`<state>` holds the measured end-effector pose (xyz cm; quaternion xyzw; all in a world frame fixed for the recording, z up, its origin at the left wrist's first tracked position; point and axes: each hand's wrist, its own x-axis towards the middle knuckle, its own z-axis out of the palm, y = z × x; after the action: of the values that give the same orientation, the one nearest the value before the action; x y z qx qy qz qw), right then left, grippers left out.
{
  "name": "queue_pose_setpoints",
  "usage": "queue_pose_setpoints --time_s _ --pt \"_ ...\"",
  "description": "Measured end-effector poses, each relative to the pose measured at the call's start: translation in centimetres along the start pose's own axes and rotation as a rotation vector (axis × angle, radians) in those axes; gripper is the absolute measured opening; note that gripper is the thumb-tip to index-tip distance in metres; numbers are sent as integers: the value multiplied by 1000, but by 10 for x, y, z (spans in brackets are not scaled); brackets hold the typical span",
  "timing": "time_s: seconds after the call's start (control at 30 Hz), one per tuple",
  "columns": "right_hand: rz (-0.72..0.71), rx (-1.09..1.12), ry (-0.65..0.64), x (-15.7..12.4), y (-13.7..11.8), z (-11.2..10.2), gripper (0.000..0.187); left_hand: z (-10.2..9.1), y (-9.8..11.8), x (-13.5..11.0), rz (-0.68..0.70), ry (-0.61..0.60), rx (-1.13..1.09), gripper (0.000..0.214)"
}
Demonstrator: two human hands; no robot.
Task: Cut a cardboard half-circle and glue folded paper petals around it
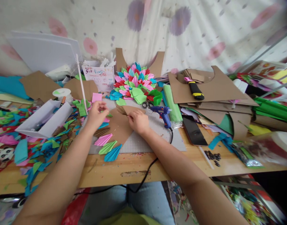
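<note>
My right hand (138,122) pinches a brown pleated paper petal (120,110) over a brown cardboard piece (122,126). My left hand (97,114) hovers by the cardboard's left side, fingers loosely curled and slightly apart, with nothing visible in them. Along the cardboard's left edge sit a blue pleated petal (112,153), a green one (107,147), a pink one (103,139) and a brown one (102,132). A blue hot glue gun (162,114) stands right of my right hand, its black cord running over the table edge.
Behind the cardboard stands a mound of colourful pleated petals (135,78). A white box (43,120) lies among paper scraps at left. At right are a phone (194,130), a yellow-black utility knife (196,90) on stacked cardboard, and small dark beads (213,156). A white stick (81,84) rises at left.
</note>
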<state>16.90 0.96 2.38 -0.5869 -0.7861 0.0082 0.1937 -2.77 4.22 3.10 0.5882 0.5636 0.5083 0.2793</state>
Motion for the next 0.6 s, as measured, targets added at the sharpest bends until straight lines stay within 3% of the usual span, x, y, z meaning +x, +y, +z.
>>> queue_pose_setpoints --time_s 0.1,0.2,0.33,0.6 --pt "70 17 -30 1 1 0 25 -23 -14 13 7 60 173 21" --pt "146 44 -112 3 4 -5 25 -37 -31 20 -76 -10 311 18" --pt "222 68 -156 6 13 -16 25 -39 -45 21 -167 -133 365 22" --pt "327 -17 -194 9 26 -22 29 -39 -28 11 -328 -310 388 24"
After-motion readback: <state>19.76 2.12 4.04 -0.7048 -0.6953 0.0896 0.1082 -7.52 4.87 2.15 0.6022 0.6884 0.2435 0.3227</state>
